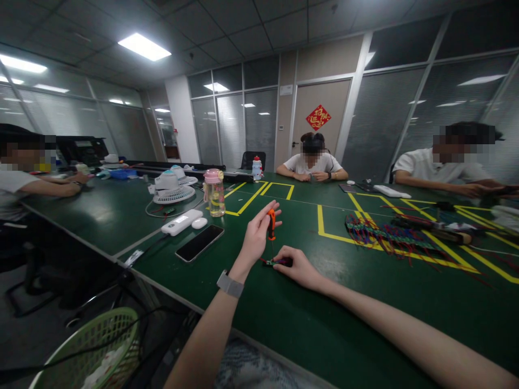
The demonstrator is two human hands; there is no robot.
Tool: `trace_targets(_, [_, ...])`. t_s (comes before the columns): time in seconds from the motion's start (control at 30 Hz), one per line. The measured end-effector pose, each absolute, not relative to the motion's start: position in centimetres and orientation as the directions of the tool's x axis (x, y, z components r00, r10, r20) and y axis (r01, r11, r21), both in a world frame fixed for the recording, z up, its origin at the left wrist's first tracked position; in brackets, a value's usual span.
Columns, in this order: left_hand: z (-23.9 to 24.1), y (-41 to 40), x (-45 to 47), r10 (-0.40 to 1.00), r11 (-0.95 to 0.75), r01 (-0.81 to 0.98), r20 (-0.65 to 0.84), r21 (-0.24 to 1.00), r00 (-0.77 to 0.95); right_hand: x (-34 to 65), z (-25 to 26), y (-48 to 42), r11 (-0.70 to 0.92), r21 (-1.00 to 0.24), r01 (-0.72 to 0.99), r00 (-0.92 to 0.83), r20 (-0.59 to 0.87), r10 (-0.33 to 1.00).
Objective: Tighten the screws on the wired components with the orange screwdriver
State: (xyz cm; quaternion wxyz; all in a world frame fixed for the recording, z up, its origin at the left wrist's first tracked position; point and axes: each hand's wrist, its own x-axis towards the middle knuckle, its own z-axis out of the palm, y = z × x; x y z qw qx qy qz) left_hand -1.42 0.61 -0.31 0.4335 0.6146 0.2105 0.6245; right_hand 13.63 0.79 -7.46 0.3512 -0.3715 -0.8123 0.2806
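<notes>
My left hand (256, 236) holds a small screwdriver with an orange handle (271, 223) upright, its tip pointing down at a small dark part with red wires (279, 262). My right hand (297, 266) is closed on that part and presses it onto the green table (357, 302). A grey watch band sits on my left wrist.
A black phone (199, 242), a white remote (181, 222), a pink-lidded bottle (214, 192) and white desk fans (169, 188) lie to the left. A heap of coloured wires (385, 236) lies at right. Three other people sit around the table. A green basket (93, 351) stands at lower left.
</notes>
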Motion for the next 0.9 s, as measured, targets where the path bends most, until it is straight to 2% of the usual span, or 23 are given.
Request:
trace_targets(0.2, [-0.12, 0.34, -1.37, 0.801, -0.559, -0.216, 0.589, 0.801, 0.107, 13.72, -7.58, 0.87, 0.571, -0.715, 0.403, -0.478, 0.368, 0.798])
trace_targets(0.4, [-0.42, 0.53, -1.63, 0.731, -0.671, 0.091, 0.677, 0.736, -0.083, 13.62, -7.61, 0.9, 0.575, -0.703, 0.419, -0.47, 0.374, 0.8])
trace_targets(0.47, [-0.34, 0.55, -1.67, 0.734, -0.671, 0.069, 0.675, 0.738, -0.075, 13.54, -7.54, 0.84, 0.576, -0.699, 0.425, -0.468, 0.375, 0.8])
trace_targets(0.6, [-0.1, 0.48, -1.49, 0.791, -0.588, -0.208, 0.61, 0.781, 0.056, 13.45, -7.36, 0.66, 0.574, -0.696, 0.433, -0.466, 0.372, 0.803])
trace_targets(0.67, [-0.05, 0.39, -1.39, 0.803, -0.55, -0.256, 0.587, 0.795, 0.098, 13.46, -7.31, 0.59, 0.576, -0.692, 0.436, -0.467, 0.373, 0.802])
trace_targets(0.77, [-0.08, 0.25, -1.38, 0.799, -0.573, -0.209, 0.597, 0.792, 0.071, 13.54, -7.31, 0.58, 0.586, -0.684, 0.435, -0.474, 0.379, 0.795])
trace_targets(0.9, [-0.1, 0.13, -1.55, 0.76, -0.65, -0.05, 0.65, 0.759, 0.003, 13.63, -7.38, 0.64, 0.594, -0.687, 0.419, -0.482, 0.386, 0.786])
